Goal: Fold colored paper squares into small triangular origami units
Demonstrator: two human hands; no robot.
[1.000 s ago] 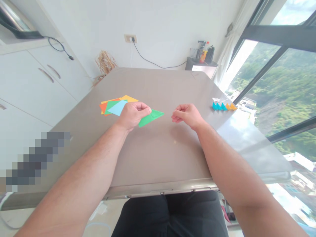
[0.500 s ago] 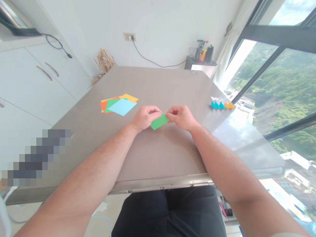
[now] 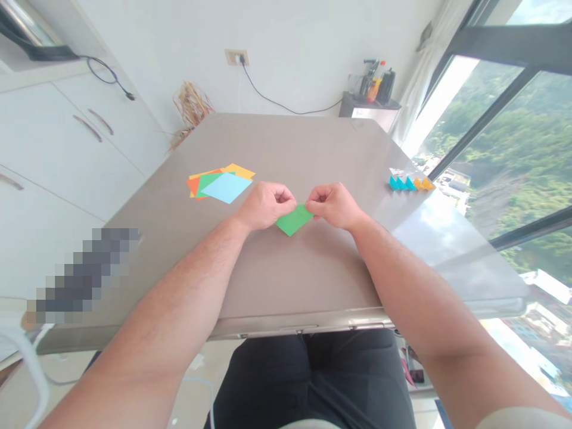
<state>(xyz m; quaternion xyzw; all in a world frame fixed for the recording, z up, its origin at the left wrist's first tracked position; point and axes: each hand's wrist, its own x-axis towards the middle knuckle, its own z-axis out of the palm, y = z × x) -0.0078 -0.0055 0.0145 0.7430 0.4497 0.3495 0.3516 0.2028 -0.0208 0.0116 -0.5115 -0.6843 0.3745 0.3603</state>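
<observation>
A green sheet of paper [image 3: 294, 221] is held low over the middle of the table, one corner pointing toward me. My left hand [image 3: 271, 204] pinches its upper left edge between thumb and fingers. On the other side, my right hand [image 3: 331, 205] pinches the upper right edge the same way. The fingertips hide the paper's side corners, so I cannot tell how it is folded. Left of my hands lies a fanned pile of coloured paper, with a light blue sheet [image 3: 229, 187] on top of green, orange and yellow ones.
Along the table's right side stands a row of small folded paper shapes, blue ones [image 3: 401, 183] and orange ones [image 3: 423, 185]. The brown-grey table [image 3: 286, 143] ends near my lap at its front edge. A window [image 3: 504, 131] flanks it on the right, white cabinets [image 3: 49, 131] on the left.
The green paper has turned slightly, so its near corner now points more directly at me. Both hands keep their pinch. The whole view has shifted a little.
</observation>
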